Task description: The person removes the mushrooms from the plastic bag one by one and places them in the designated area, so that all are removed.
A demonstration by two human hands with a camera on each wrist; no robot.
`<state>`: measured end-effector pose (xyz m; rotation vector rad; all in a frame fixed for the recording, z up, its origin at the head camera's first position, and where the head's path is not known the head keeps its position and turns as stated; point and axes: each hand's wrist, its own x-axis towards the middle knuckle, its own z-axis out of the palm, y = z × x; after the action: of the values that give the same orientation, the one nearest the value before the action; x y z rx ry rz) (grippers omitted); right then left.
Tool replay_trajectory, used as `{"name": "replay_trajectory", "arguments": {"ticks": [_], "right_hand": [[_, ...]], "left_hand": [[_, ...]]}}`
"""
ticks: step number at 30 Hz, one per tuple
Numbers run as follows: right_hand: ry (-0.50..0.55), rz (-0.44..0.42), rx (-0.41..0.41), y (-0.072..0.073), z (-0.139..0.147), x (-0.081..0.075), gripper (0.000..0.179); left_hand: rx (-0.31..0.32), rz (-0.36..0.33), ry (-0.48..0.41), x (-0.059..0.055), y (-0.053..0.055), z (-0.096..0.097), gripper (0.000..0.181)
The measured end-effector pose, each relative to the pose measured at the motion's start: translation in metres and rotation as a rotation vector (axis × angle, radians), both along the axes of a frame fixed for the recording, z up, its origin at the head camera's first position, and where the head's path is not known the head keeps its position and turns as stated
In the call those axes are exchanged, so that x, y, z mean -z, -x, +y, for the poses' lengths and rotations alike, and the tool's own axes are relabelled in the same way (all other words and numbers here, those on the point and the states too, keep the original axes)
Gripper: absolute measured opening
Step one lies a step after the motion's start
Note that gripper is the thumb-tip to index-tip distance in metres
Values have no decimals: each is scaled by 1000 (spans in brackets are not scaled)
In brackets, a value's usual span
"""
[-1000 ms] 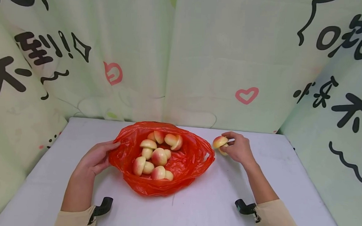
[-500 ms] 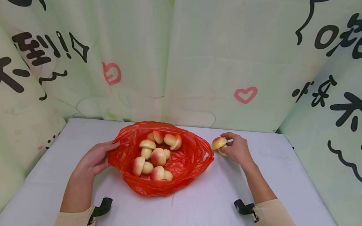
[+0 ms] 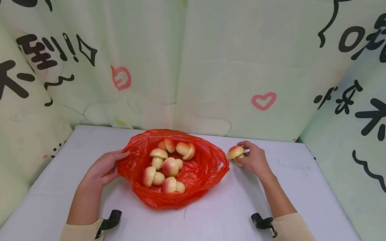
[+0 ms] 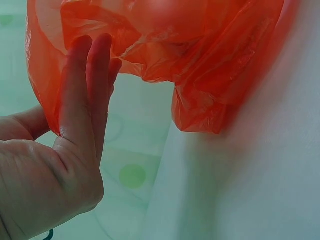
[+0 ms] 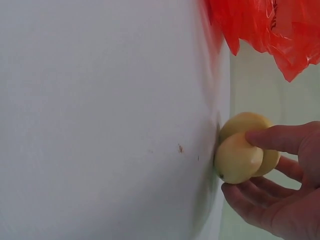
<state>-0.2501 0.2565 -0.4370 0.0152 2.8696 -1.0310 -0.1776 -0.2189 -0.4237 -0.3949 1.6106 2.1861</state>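
Observation:
A red plastic bag (image 3: 207, 165) lies with its mouth spread wide on the white table. Inside it are several toy mushrooms (image 3: 170, 166) with pale stems and yellow caps blushed red. My left hand (image 3: 102, 168) pinches the bag's left rim, its thumb on one side of the plastic and straight fingers (image 4: 75, 95) on the other. To the right of the bag, my right hand (image 3: 256, 161) holds another mushroom (image 3: 235, 152) between thumb and fingers. In the right wrist view this mushroom (image 5: 239, 159) sits close against the table top, its stem toward the camera.
The white table (image 3: 207, 223) ends at a pale green curtain (image 3: 215, 63) behind, with more printed curtain on both sides. A black wrist mount (image 3: 110, 220) is on the left sleeve, and another black mount (image 3: 261, 221) on the right.

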Motion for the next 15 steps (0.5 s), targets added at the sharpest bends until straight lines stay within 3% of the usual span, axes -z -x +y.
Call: {"name": "replay_trajectory", "arguments": {"ticks": [15], "right_hand": [[-24,20,-24,0,-2,5,62]], "left_hand": [[-10,-2,2,-1,0,2,58]]}}
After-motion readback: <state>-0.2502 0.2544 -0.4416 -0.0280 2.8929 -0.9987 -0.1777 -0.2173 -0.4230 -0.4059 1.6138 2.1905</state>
